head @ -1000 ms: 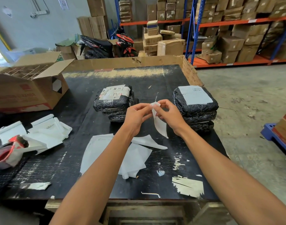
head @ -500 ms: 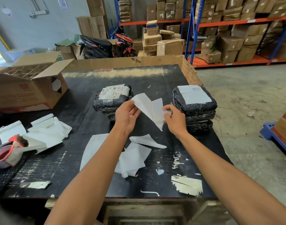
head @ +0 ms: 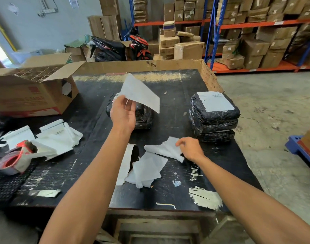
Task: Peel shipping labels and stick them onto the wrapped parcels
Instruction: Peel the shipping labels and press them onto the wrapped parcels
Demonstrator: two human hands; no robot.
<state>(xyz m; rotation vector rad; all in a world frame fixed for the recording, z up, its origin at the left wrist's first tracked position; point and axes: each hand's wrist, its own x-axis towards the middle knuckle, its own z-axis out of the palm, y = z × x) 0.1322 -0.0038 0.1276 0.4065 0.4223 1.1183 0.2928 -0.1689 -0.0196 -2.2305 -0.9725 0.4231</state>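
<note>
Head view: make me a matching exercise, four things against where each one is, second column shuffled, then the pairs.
Things:
1. label
2. backing paper
3. right parcel stack
4. open carton

Places:
A. far left of the table
B. held up in the left hand, over the left parcels
C. right side of the table, white label on top
D. on the table under the right hand

Pairs: 1-B, 2-D, 3-C, 4-A

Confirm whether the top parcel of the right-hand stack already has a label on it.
Yes, a white rectangular label lies flat on the top black wrapped parcel.
</note>
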